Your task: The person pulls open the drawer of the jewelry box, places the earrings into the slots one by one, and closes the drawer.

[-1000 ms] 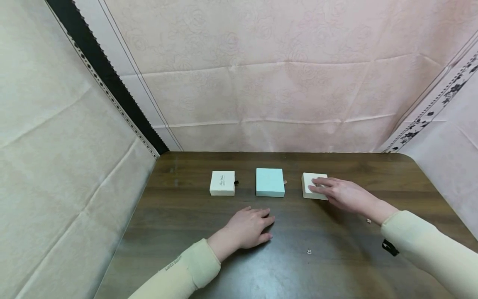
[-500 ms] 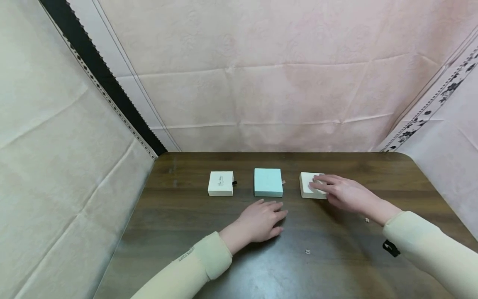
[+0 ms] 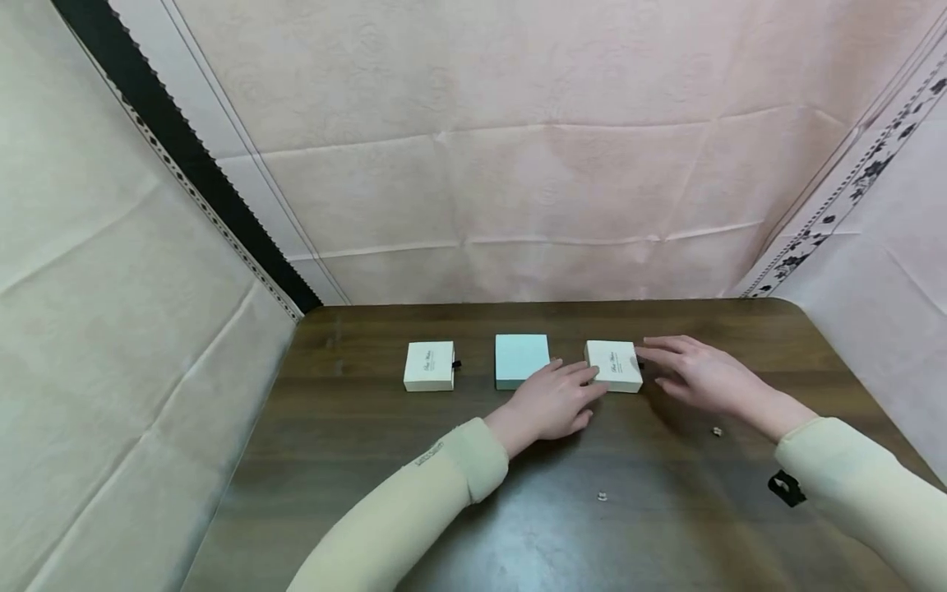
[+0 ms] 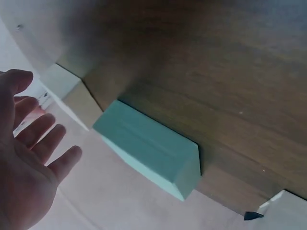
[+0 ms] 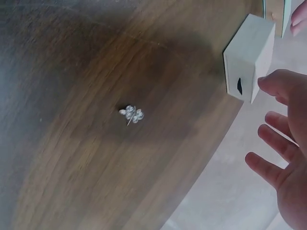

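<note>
My left hand reaches in front of the teal box, its fingertips overlapping the left front corner of the right-hand white box. In the left wrist view this hand has its fingers loosely spread. Beside the white box's right side, where a black pull tab shows, is my right hand. Its fingers are extended, with nothing between them. The right wrist view has the thumb of this hand at the edge of the white box. Dark print marks the box's top.
Another white box with a black tab stands at the left of the row. A small clear-stoned stud earring lies on the wooden table near my right wrist. A similar tiny shiny piece is nearer the front. Pale cloth hangs behind.
My left hand has moved right and forward, up to the right-hand white box. The right hand has slid off that box's top to its right side. The head view has shifted slightly.
</note>
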A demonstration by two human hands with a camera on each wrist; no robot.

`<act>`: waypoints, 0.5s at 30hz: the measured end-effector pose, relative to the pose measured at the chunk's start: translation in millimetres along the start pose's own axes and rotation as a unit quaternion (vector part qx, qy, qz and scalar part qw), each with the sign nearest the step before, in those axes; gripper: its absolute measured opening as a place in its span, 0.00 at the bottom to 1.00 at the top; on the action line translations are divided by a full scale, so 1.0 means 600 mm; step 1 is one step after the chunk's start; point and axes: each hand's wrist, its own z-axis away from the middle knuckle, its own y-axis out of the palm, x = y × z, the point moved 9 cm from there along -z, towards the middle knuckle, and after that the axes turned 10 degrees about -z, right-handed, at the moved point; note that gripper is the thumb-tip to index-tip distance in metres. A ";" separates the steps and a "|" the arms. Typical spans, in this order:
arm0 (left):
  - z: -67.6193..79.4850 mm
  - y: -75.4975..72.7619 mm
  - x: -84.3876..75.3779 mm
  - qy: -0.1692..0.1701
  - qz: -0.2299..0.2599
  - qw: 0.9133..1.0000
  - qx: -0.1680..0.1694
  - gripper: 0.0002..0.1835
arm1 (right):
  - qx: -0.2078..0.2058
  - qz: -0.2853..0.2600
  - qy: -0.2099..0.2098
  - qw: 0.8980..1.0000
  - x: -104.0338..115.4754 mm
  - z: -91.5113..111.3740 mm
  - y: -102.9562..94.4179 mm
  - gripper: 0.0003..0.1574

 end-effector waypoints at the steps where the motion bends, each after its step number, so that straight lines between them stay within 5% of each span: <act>1: -0.006 0.002 0.000 0.000 -0.003 1.000 0.003 0.28 | 0.004 -0.003 0.010 1.000 -0.003 0.001 -0.002 0.38; 15: -0.091 0.029 -0.010 -0.018 0.012 1.000 0.006 0.31 | 0.009 -0.034 0.102 0.994 -0.038 0.009 -0.016 0.26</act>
